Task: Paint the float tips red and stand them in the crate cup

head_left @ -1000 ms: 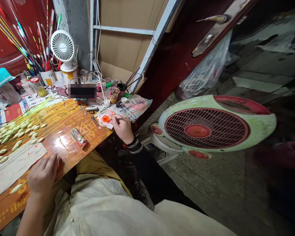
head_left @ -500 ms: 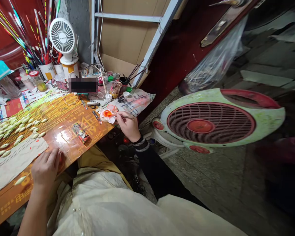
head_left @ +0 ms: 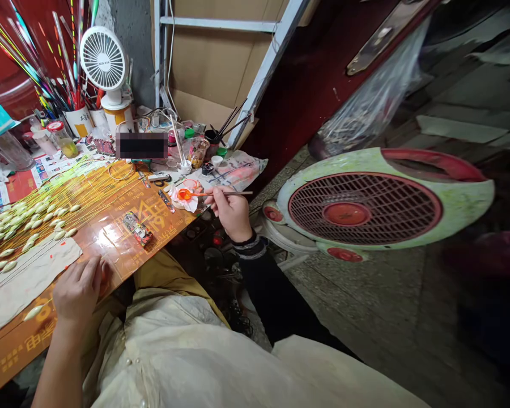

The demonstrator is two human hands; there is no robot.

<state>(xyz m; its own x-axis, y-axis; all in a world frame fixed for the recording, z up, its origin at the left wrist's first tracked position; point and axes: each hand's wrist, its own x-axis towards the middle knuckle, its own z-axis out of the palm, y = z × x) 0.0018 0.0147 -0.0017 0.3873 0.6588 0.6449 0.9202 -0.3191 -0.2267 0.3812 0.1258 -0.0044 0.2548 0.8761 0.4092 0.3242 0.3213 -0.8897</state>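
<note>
My right hand [head_left: 232,211] pinches a thin brush [head_left: 215,194] whose orange tip rests in a small dish of orange paint [head_left: 184,194] on white paper at the table's right edge. My left hand [head_left: 79,290] lies on the orange table [head_left: 110,226] near its front edge, fingers curled over a pale fishing float [head_left: 33,313] whose thin stem runs under the palm. Several more pale floats [head_left: 21,226] on yellow stems lie in rows at the left. A beige cloth [head_left: 21,277] sits beside my left hand.
A small white desk fan [head_left: 102,59] and cups of coloured rods [head_left: 74,116] stand at the back. Paint jars and brushes [head_left: 195,148] crowd the far right corner. A large red-and-green floor fan [head_left: 365,207] stands on the floor to the right. A small patterned box [head_left: 137,228] lies mid-table.
My right hand has drawn back to the right off the table edge, leaving the brush tip in the orange paint. My left hand has stayed put.
</note>
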